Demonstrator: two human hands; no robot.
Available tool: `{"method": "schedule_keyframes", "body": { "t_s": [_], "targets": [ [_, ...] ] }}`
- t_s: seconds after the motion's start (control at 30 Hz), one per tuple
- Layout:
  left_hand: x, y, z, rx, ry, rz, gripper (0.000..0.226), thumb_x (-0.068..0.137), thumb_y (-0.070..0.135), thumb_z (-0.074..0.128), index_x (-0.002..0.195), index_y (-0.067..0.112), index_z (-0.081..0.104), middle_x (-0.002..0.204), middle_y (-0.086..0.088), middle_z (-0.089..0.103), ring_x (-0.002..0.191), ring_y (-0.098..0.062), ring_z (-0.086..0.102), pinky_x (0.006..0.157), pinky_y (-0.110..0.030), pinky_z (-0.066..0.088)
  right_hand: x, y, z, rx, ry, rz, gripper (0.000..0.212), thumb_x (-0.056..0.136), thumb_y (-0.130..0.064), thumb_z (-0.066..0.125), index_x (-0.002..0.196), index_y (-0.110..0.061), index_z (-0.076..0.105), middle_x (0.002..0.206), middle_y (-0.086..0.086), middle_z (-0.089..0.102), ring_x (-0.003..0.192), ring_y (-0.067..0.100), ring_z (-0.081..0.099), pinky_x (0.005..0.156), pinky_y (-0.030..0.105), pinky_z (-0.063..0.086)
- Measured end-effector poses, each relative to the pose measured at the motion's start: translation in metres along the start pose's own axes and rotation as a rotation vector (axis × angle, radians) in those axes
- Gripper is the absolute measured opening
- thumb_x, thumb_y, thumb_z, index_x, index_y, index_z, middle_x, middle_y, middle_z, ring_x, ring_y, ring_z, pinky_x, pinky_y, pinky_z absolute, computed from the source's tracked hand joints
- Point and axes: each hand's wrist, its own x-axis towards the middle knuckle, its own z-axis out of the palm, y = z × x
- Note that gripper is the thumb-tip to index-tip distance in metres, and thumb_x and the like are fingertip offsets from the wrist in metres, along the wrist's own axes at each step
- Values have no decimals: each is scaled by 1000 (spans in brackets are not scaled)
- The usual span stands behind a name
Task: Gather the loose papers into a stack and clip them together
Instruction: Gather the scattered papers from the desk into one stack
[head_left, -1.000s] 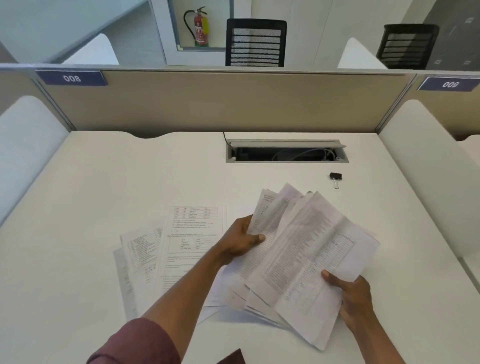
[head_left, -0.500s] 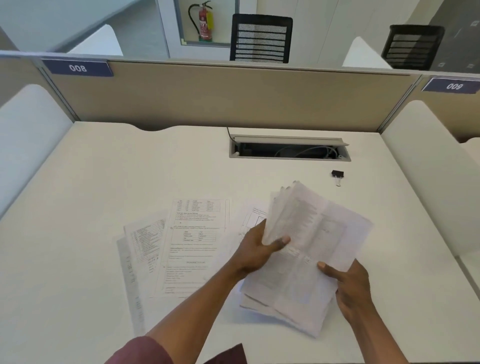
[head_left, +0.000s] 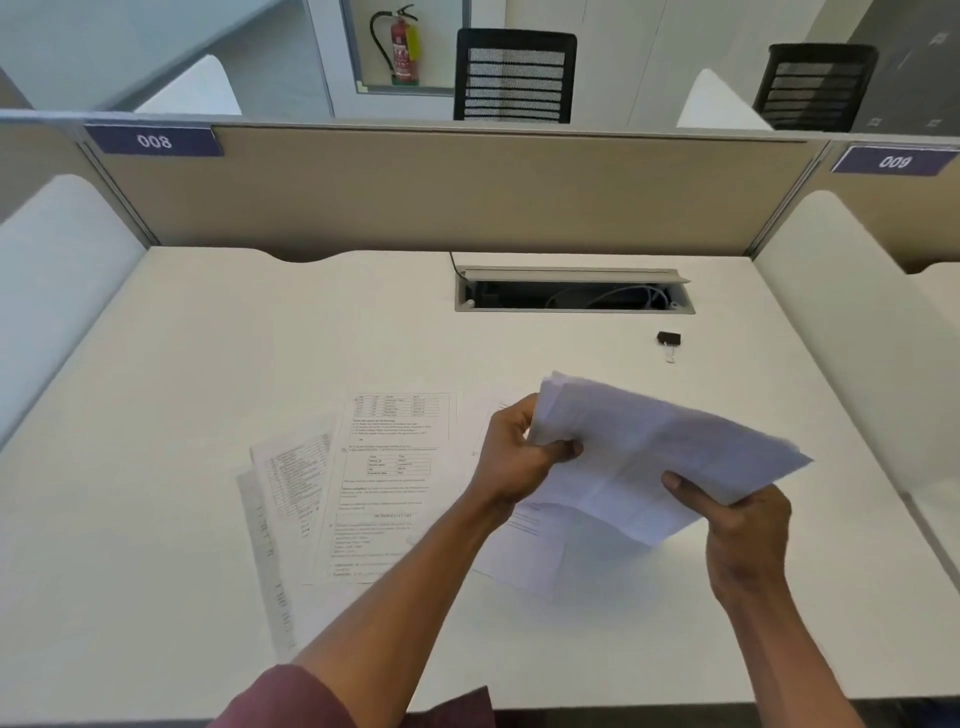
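Bundle of papers (head_left: 654, 457) pinched by left hand (head_left: 519, 457) at 9 o'clock, right hand (head_left: 737, 525) at 5, lifted clear for squaring. Loose sheets (head_left: 384, 478) flat at 9; binder clip (head_left: 668, 340) waiting at 12.

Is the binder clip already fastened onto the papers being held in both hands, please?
No, the binder clip lies alone on the desk, apart from the held papers.
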Motion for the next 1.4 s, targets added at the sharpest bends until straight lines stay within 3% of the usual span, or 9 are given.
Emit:
{"method": "schedule_keyframes", "body": {
  "t_s": [0.1, 0.33, 0.43, 0.57, 0.77, 0.9, 1.03, 1.2, 1.4],
  "targets": [
    [1, -6, -10, 11, -40, -55, 39, 79, -7, 82, 112, 13, 81, 111, -10, 83, 108, -34, 77, 92, -45, 65, -7, 13, -6, 16, -9, 47, 40, 73, 15, 85, 100, -13, 77, 89, -9, 83, 84, 11, 75, 73, 21, 61],
    [6, -21, 5, 223, -52, -83, 23, 82, 1, 81, 105, 4, 80, 103, -14, 82, 100, -34, 78, 92, -56, 66, -11, 25, -9, -53, 6, 136, 40, 67, 11, 93, 94, -15, 78, 86, -7, 83, 81, 15, 76, 76, 35, 57],
    [5, -26, 15, 209, 2, -80, 18, 82, 0, 80, 100, 0, 78, 99, -18, 80, 94, -38, 76, 88, -57, 65, -11, 29, -11, -79, 20, 121, 48, 69, 11, 92, 108, -11, 77, 97, 0, 83, 91, 17, 77, 79, 36, 58],
    [2, -33, 22, 192, 27, -104, 16, 84, 2, 81, 99, 6, 80, 97, -12, 81, 87, -24, 74, 84, -51, 67, -13, 35, -10, -109, 14, 79, 59, 73, 4, 93, 127, -7, 72, 112, 6, 80, 100, 16, 77, 73, 23, 63],
    [-1, -42, 21, 183, 29, -132, 30, 82, 10, 90, 112, 10, 81, 104, -6, 82, 97, -26, 77, 84, -43, 67, -10, 38, -10, -107, 6, 109, 50, 76, 0, 94, 121, -9, 75, 108, 4, 82, 101, 17, 78, 81, 32, 62],
    [0, -46, 16, 205, 29, -118, 33, 78, 22, 96, 107, 13, 82, 103, -2, 84, 96, -23, 79, 82, -37, 66, -8, 37, -14, -110, 28, 179, 26, 73, -3, 96, 90, -13, 79, 83, -8, 83, 83, 18, 74, 78, 39, 57],
    [10, -49, -2, 371, 115, -100, 40, 77, 52, 94, 93, 18, 80, 99, 9, 81, 94, -5, 73, 85, -30, 58, -4, 34, -19, -41, 65, 228, 27, 70, 0, 95, 86, -12, 77, 82, -6, 81, 79, 23, 72, 74, 33, 57],
    [22, -73, -34, 660, 515, -172, 59, 99, 70, 56, 103, 14, 73, 115, -5, 72, 120, -27, 57, 89, -44, 49, -6, 42, -21, 20, 70, 315, 32, 71, 3, 93, 96, -7, 78, 95, 0, 83, 87, 26, 76, 78, 35, 60],
    [22, -91, -46, 1175, 359, -311, 108, 66, 79, 85, 136, 5, 49, 138, -14, 51, 128, -34, 49, 107, -45, 46, -11, 60, -15, 31, 35, 390, 32, 72, 5, 91, 98, -8, 77, 101, 5, 81, 91, 29, 76, 78, 37, 60]
  ]
}}
